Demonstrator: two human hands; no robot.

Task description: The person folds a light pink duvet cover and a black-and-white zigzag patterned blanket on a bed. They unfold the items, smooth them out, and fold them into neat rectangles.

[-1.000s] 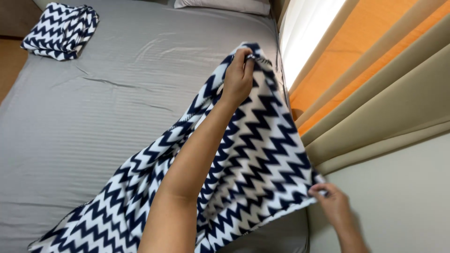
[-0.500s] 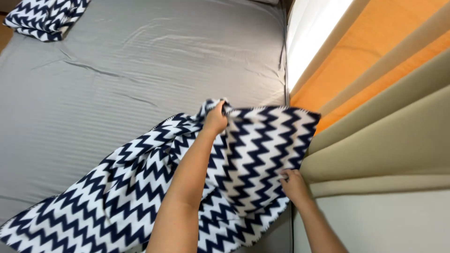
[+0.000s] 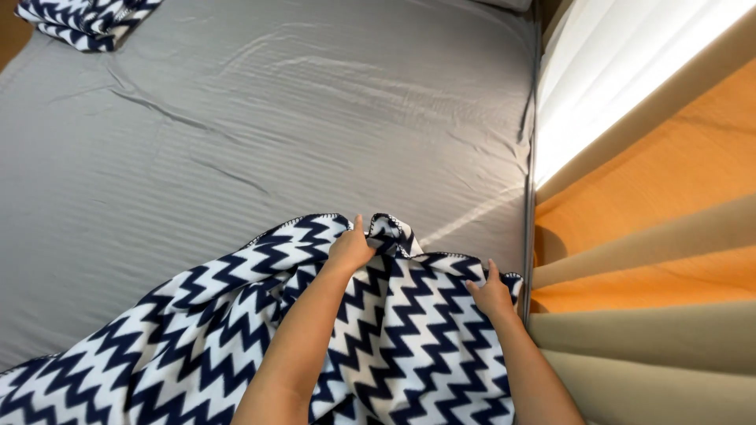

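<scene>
Grey sheeting is stretched over a wide bed (image 3: 260, 142) that fills most of the view, and its right edge is met by orange and beige curtains (image 3: 654, 260) with bright daylight behind them. Across the near part of the bed a navy-and-white zigzag blanket (image 3: 197, 346) is spread, bunched at its far edge where it is gripped. A second piece of the same pattern, folded (image 3: 83, 20), is laid at the far left corner, well apart. The blanket's far hem is pinched by the left hand (image 3: 350, 250), fingers closed on a raised fold so the cloth can be lifted. The right corner is pressed by the right hand (image 3: 492, 295), fingers together and curled over the edge beside the curtains.
</scene>
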